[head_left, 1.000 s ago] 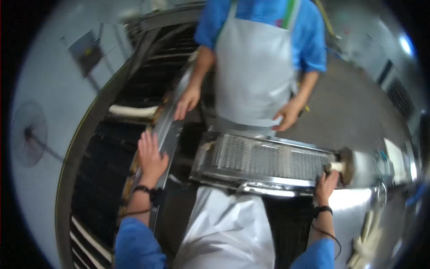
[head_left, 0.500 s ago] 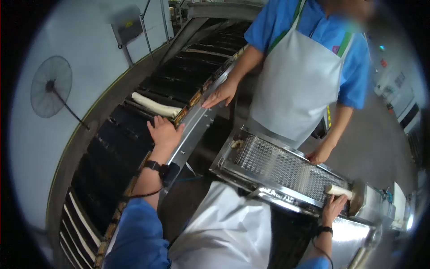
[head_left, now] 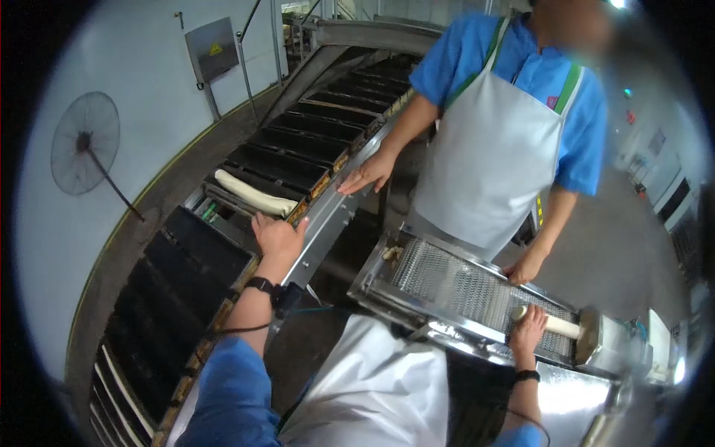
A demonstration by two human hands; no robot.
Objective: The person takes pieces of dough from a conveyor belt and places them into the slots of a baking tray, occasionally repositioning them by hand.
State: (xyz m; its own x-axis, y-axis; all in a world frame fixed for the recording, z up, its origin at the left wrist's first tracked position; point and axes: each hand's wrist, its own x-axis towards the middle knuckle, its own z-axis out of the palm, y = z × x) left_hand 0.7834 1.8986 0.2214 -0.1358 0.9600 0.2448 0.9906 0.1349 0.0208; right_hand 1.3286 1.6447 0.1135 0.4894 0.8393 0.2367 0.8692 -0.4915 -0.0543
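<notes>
My left hand has its fingers apart at the near end of a long pale dough roll, which lies in a black baking pan on the left-hand line. On the right, a second dough roll rests on a metal mesh conveyor, its far end at the outlet of a steel machine. The fingers of my right hand curl over this roll close to its leading end. Black bands circle both my wrists.
Across the conveyor stands a co-worker in a white apron, one hand by the pan line's rail, the other at the conveyor's edge. More dough strips lie in pans at lower left. A fan stands by the wall.
The right-hand dough roll extends farther out of the machine, and my right hand has moved left along the conveyor with it. A gap now shows in the pan line beside my left hand.
</notes>
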